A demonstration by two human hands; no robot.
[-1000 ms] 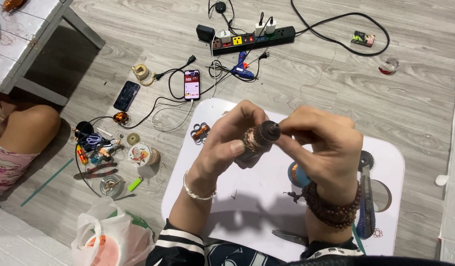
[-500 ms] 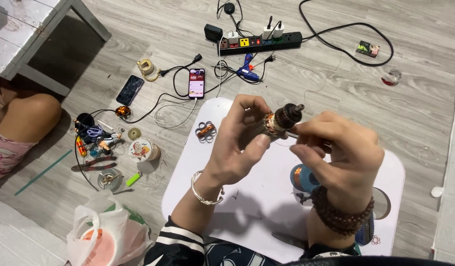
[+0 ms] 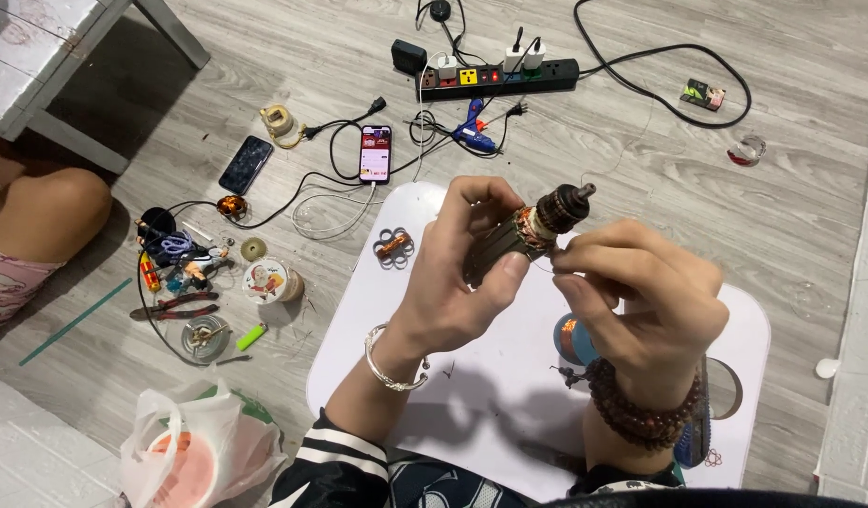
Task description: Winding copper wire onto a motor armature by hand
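Nearest, at 6 o'clock: white low desk [image 3: 472, 414] under both forearms. Left hand [image 3: 453, 282] wrapped around motor armature [image 3: 528, 235], held mid-air above desk centre, shaft end tilted up toward 1 o'clock. Right hand [image 3: 641, 292] pinched closed on thin wire at copper windings, just beside commutator. Windings look mostly in place; wire end not yet settled, judging by loose strand. Wire spool [image 3: 570, 339] on desk under right hand. Farther, at 9 o'clock: pliers [image 3: 175, 306], tape. At 12 o'clock: power strip [image 3: 495, 77], glue gun [image 3: 473, 127], phone [image 3: 376, 153].
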